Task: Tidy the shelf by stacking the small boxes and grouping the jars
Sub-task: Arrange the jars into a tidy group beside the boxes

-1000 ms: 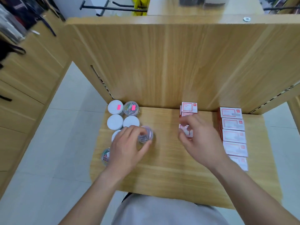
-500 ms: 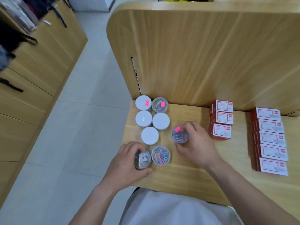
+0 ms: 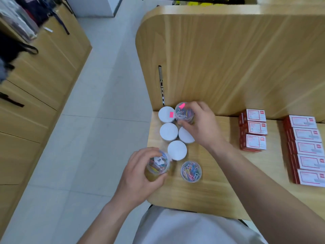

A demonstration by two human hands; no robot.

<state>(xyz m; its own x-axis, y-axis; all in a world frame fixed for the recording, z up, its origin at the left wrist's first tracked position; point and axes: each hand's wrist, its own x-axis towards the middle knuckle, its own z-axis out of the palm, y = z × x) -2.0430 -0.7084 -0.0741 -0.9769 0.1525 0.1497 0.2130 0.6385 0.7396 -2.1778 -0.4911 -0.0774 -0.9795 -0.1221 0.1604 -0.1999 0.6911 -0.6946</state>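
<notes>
Several round jars cluster at the left end of the wooden shelf (image 3: 219, 182). Four have white lids: one with a pink sticker (image 3: 166, 114), and three plain ones (image 3: 168, 131), (image 3: 186, 136), (image 3: 177, 149). A clear jar of coloured paper clips (image 3: 191, 171) stands free near the front. My left hand (image 3: 139, 176) grips another clear clip jar (image 3: 157, 164) at the shelf's front left corner. My right hand (image 3: 202, 125) holds a clear jar with a pink sticker (image 3: 183, 112) at the back of the cluster. Red-and-white small boxes sit in a short stacked row (image 3: 255, 131) and a longer row (image 3: 307, 148) to the right.
The shelf's tall wooden back panel (image 3: 228, 59) rises just behind the jars, with a metal slotted strip (image 3: 161, 85) at its left. A tiled aisle (image 3: 98, 120) and wooden cabinets (image 3: 35, 85) lie to the left. Bare shelf lies between jars and boxes.
My right hand has carried the pink-sticker jar from mid-shelf to the back of the jar cluster. My left hand still holds its clip jar, slightly raised. The view has shifted left.
</notes>
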